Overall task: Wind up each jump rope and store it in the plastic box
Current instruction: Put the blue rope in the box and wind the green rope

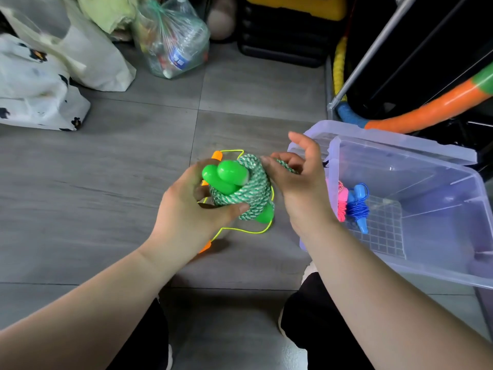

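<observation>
My left hand [186,209] is curled around the green jump rope [250,188], thumb pressed across the front of the coil and fingers behind, so the bundle sits in my palm above the floor [106,182]. The two green handles [226,174] lie side by side through the coil, their long axis running from about eleven o'clock, where the rounded ends stick out, down to five o'clock. My right hand [296,182] sits at three o'clock from the bundle, just beside it, with thumb and forefinger pinching the short loose tail of the braid and the other fingers raised and spread. I judge the winding nearly finished, with only this tail left to tuck. The plastic box [400,145] lies further out at three o'clock, beyond my right hand, so that hand is the nearer one for the drop. Inside it a blue rope [360,206] and a pink rope [342,201] lie already wound, touching. Under my hands a yellow rope [240,231] with orange handles [217,155] lies loose on the floor, not yet wound.
</observation>
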The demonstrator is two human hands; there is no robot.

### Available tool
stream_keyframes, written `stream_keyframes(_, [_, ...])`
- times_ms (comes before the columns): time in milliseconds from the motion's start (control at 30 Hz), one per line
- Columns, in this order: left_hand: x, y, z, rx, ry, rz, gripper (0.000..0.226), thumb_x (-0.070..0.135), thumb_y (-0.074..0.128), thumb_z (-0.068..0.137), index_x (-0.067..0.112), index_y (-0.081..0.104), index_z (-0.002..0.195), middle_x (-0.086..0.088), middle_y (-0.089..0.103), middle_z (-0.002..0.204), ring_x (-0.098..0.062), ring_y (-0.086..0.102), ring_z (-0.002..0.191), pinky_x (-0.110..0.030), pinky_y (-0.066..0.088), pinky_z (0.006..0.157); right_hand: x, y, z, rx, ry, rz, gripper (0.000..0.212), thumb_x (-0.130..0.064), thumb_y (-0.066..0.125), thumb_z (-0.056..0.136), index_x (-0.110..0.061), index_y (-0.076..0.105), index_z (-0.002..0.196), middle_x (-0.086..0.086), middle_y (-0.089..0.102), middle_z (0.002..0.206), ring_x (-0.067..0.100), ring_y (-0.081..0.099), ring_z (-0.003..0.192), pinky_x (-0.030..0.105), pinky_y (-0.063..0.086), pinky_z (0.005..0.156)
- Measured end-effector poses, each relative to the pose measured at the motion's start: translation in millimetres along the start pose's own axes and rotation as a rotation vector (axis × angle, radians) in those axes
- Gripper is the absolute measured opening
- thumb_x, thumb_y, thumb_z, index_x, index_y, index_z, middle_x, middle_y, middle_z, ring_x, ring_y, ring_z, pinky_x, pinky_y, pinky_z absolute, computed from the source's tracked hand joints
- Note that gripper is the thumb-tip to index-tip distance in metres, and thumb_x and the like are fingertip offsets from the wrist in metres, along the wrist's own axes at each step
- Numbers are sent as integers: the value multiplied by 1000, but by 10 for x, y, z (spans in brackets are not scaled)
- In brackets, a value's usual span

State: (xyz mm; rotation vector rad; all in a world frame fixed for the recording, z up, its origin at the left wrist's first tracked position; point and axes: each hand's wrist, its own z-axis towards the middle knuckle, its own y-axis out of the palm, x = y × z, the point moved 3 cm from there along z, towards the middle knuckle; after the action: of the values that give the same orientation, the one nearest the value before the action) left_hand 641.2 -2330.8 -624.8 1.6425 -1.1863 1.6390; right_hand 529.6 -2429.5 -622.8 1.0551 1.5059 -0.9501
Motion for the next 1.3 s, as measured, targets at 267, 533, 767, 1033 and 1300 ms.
stream_keyframes(267, [-2, 257, -122, -264, -280, -661, 50, -6, 53, 57, 19, 54, 100, 1, 64, 99, -8, 69, 74, -23, 58, 65, -25, -78, 17, 236, 26, 171, 20, -4, 63, 80, -20, 55, 74, -8, 52, 55, -3, 50, 40, 11, 43, 50])
stream_keyframes(533, [-189, 386, -151, -495, -818, -761, 56, 64, 38, 71, 20, 65, 91, -5, 73, 79, -21, 70, 65, -33, 58, 60, -138, 64, -124, 169, -277, 41, 23, -8, 61, 78, -28, 51, 76, -3, 51, 57, -1, 53, 41, 15, 44, 53])
stream_keyframes(767, [-133, 336, -98, -465, -715, -838, 42, 42, 50, 62, 13, 66, 88, -6, 72, 72, -16, 69, 61, -28, 57, 54, -92, 143, -157, -71, -338, -108, 20, -7, 49, 87, -27, 49, 85, -13, 58, 70, -4, 62, 63, 6, 43, 67])
stream_keyframes(1033, [-99, 127, 102, -251, -330, -626, 23, 16, 57, 66, 10, 61, 88, 4, 70, 63, -7, 65, 55, -17, 51, 48, -2, 127, -119, -31, -233, -414, 29, -27, 52, 89, -7, 47, 109, -21, 37, 85, -1, 36, 72, -5, 26, 72])
stream_keyframes(1300, [-141, -16, 216, -137, -166, -447, 36, 17, 61, 63, 22, 61, 99, 7, 72, 78, -13, 66, 72, -24, 55, 64, -128, 68, -114, -71, -161, -216, 33, -8, 64, 79, -27, 42, 64, -4, 50, 60, 16, 49, 55, 26, 39, 57])
